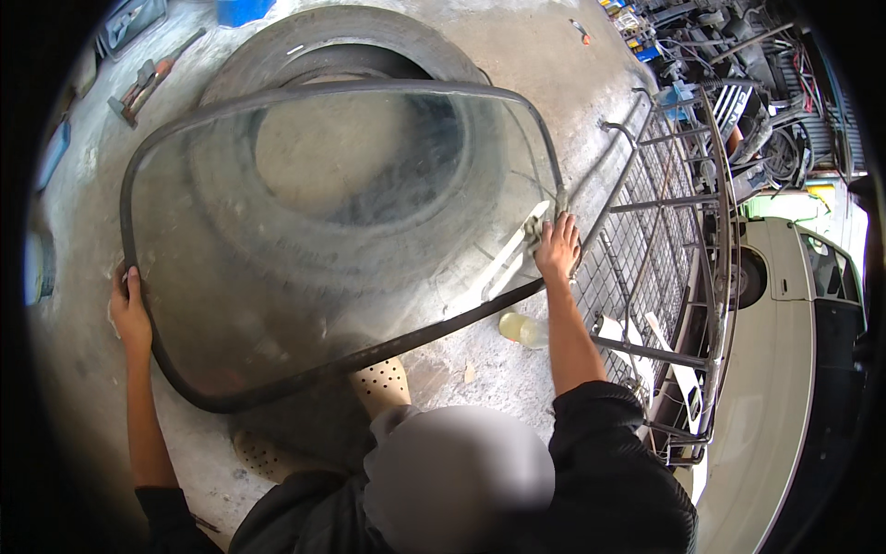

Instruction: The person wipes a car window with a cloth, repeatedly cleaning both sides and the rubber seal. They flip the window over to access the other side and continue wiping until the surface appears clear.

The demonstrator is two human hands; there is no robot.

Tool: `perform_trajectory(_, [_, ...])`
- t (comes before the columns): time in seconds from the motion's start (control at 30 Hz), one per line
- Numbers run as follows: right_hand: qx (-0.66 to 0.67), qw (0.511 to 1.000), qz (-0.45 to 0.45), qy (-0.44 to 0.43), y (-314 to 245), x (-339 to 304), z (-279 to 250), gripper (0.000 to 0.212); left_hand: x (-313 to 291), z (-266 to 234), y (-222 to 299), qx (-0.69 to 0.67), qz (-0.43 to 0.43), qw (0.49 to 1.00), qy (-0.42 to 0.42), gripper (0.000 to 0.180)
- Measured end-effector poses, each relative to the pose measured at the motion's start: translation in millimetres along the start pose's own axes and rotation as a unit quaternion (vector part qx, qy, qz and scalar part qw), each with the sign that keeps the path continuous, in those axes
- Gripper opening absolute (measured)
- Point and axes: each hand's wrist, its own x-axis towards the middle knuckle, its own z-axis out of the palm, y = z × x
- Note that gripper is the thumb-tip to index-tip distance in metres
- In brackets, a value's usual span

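Head view: two hands are tending the glass (pixel 314 277) over the tyre (pixel 415 35).
The left hand (pixel 131 309) is gripping the rim (pixel 369 355); the right hand (pixel 558 249) is lying outstretched across the opposite edge, any grip underneath hidden. Uneven support could be risking a slip, the glass striking the rack (pixel 664 202) or bottle (pixel 524 330).

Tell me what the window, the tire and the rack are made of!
Window: probably glass, smooth and slightly hazy; the tire shows through. Tire: likely rubber, dull grey-black, a thick ring. Rack: probably metal, slim, stiff-looking, faintly shiny; painted or bare, I can't tell.
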Motion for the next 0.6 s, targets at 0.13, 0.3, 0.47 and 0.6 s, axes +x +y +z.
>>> perform_trajectory(0.13, [0.060, 0.934, -0.310, 0.166, -150.5, -102.9, 15.3, 0.068, 1.7, -3.2, -6.4, -0.051, 0.063, 0.997, 0.007, 0.046])
perform_trajectory(0.3, [0.125, 0.751, -0.644, -0.079, -265.2, -244.8, 17.3, 0.075, 8.3, -4.1, -17.3, -0.092, 0.003, 0.996, -0.008, 0.043])
perform_trajectory(0.47, [0.022, 0.849, -0.525, 0.056, -157.1, -130.4, 7.9, 0.071, 4.9, -13.4, -29.0, -0.133, -0.058, 0.989, -0.006, 0.039])
perform_trajectory(0.6, [0.073, 0.970, -0.226, 0.052, -15.5, 2.8, 28.9, 0.064, 3.8, -12.7, -19.6, -0.042, 0.011, 0.999, -0.007, 0.042])
